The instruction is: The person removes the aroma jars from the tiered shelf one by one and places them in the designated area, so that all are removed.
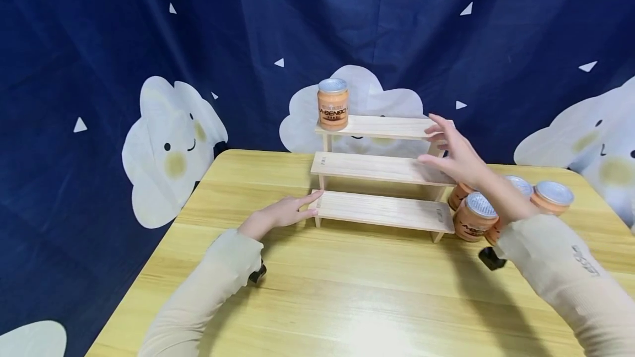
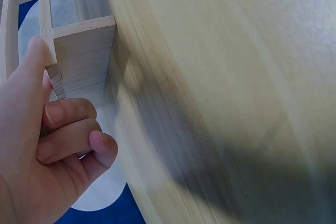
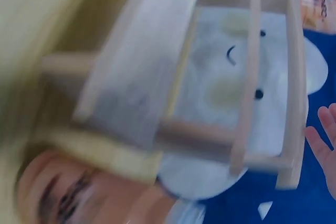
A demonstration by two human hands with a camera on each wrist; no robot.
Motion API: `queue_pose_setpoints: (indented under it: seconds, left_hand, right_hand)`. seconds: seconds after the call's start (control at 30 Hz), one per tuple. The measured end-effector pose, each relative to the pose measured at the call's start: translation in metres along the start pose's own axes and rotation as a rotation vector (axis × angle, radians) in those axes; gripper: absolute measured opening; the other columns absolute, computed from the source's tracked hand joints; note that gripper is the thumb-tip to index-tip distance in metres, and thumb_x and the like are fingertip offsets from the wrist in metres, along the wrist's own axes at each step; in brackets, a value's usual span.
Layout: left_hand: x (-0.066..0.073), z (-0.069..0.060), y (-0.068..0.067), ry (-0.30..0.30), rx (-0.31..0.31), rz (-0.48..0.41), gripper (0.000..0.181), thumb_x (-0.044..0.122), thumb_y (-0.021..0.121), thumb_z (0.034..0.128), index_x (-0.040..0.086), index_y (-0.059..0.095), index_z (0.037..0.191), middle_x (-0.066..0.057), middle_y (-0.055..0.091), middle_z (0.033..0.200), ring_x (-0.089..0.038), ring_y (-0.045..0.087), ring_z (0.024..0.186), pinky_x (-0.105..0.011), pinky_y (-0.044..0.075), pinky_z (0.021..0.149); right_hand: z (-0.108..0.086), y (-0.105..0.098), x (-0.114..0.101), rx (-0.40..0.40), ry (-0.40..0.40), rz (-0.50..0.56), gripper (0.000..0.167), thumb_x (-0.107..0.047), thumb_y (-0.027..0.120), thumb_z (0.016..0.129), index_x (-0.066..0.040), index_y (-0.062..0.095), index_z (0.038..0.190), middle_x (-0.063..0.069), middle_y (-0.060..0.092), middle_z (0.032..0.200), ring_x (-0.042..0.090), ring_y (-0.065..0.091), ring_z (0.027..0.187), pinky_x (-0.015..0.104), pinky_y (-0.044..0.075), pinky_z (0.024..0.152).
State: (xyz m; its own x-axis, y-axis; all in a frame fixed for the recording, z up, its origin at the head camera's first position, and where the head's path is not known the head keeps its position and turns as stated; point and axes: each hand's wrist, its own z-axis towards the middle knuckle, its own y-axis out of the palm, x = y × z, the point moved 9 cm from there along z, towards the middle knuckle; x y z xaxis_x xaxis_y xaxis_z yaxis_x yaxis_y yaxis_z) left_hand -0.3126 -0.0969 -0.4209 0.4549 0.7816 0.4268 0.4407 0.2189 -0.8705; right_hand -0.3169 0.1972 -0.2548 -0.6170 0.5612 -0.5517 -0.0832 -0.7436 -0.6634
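Note:
A three-tier wooden display shelf (image 1: 382,165) stands on the table. My left hand (image 1: 280,214) grips the left end of its lowest board; in the left wrist view the fingers (image 2: 68,142) curl by the board's end. An orange jar (image 1: 333,106) with a silver lid and dark lettering sits upright at the left of the top tier. My right hand (image 1: 458,153), fingers apart and lightly bent, is near the right end of the upper tiers and holds nothing. Several more orange jars (image 1: 473,219) stand right of the shelf, partly hidden by my right forearm.
The light wooden table (image 1: 307,285) carries everything. A dark blue curtain (image 1: 238,26) with smiling white clouds hangs behind it. The right wrist view is blurred, with a jar (image 3: 89,192) close by the shelf's lower end.

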Motion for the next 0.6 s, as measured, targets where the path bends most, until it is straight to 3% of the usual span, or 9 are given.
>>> queue_pose_setpoints:
  seconds: [0.07, 0.2, 0.6]
  left_hand:
    - [0.000, -0.001, 0.000, -0.004, -0.001, -0.002, 0.059, 0.047, 0.036, 0.0957, 0.032, 0.011, 0.147, -0.011, 0.031, 0.145, -0.035, 0.037, 0.127, -0.043, 0.028, 0.107]
    - [0.001, 0.000, 0.000, 0.001, -0.001, -0.003, 0.059, 0.047, 0.037, 0.0959, 0.030, 0.012, 0.147, -0.012, 0.032, 0.144, -0.034, 0.038, 0.126, -0.043, 0.029, 0.106]
    - [0.000, 0.001, 0.001, 0.001, 0.000, -0.014, 0.060, 0.046, 0.037, 0.0959, 0.029, 0.013, 0.147, -0.012, 0.033, 0.144, -0.034, 0.039, 0.126, -0.043, 0.030, 0.106]
  right_hand:
    - [0.014, 0.009, -0.004, -0.020, 0.016, 0.048, 0.084, 0.004, 0.070, 0.076, -0.002, 0.020, 0.143, 0.025, 0.046, 0.120, 0.035, 0.049, 0.105, 0.029, 0.044, 0.088]
    - [0.037, 0.022, -0.010, -0.018, 0.040, 0.123, 0.085, 0.010, 0.068, 0.075, 0.002, 0.017, 0.142, 0.030, 0.043, 0.123, 0.042, 0.047, 0.106, 0.058, 0.039, 0.087]
    - [0.086, 0.051, -0.018, 0.015, 0.137, 0.230, 0.083, -0.007, 0.068, 0.080, -0.007, 0.016, 0.145, 0.025, 0.041, 0.128, 0.040, 0.045, 0.113, 0.056, 0.036, 0.092]
